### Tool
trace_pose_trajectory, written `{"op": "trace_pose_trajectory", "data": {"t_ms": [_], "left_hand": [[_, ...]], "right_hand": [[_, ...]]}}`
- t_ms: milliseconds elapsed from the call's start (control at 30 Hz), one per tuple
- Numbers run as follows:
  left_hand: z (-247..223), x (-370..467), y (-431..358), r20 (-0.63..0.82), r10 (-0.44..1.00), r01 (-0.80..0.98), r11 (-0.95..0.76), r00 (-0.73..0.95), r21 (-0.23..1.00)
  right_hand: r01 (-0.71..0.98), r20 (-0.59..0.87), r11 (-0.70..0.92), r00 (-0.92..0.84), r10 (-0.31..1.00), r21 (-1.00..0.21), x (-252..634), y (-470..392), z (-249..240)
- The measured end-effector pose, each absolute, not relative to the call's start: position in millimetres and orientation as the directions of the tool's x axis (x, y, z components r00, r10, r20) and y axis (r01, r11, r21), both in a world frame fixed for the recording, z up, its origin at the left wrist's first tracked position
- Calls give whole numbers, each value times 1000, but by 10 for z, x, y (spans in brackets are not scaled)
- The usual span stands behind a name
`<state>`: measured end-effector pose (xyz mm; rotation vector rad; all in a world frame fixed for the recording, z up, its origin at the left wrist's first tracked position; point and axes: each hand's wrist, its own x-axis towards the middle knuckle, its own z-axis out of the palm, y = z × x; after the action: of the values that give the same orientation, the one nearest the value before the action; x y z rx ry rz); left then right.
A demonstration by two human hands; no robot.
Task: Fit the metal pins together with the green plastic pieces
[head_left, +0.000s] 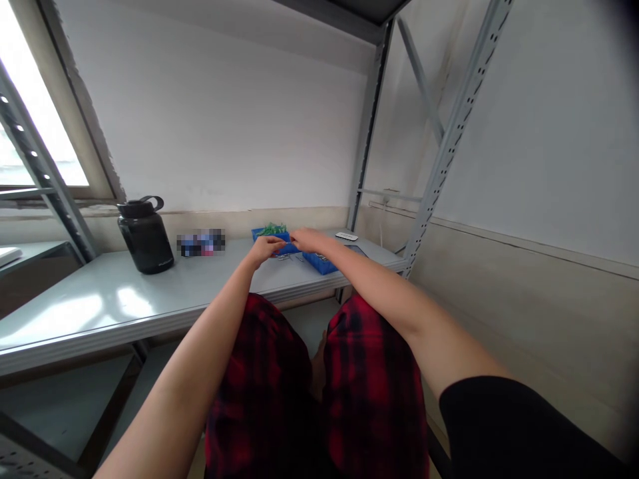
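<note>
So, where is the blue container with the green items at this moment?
In the head view, the blue container with the green items sits slightly left of centre, on the table near the wall, just beyond the left hand.

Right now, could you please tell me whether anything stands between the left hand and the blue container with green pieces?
Nothing visible does: the blue container with green pieces sits just beyond the left hand. The right hand is farther right and does not appear to be in between.
</note>
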<state>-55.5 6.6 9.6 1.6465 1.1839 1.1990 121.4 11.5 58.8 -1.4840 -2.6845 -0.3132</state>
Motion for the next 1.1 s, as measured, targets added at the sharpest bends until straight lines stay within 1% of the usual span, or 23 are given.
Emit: {"op": "trace_pose_trajectory", "data": {"t_ms": [200,400,600,700,800,867,967,1100], "left_hand": [[116,-536,30,228,963,163,-250,143,954],[136,-497,17,254,951,181,-284,175,941],[154,-486,-7,312,936,186,-340,164,922],[153,-467,10,313,943,165,-328,109,930],[141,-445,42,294,952,157,-304,85,940],[126,-438,63,297,950,192,-310,93,931],[102,-449,88,353,926,257,-375,131,890],[80,-477,111,399,897,290,-440,191,850]], "right_hand": [[851,186,525,-520,833,29,1294,85,604],[814,162,580,-567,807,-40,1339,106,559],[786,129,617,-610,782,-25,1257,105,566],[789,174,614,-602,779,-21,1227,73,579],[803,243,596,-581,777,16,1206,6,600],[813,264,580,-571,778,50,1196,-45,621],[821,278,564,-565,777,92,1190,-88,646],[808,243,572,-588,771,139,1207,-46,643]]}}
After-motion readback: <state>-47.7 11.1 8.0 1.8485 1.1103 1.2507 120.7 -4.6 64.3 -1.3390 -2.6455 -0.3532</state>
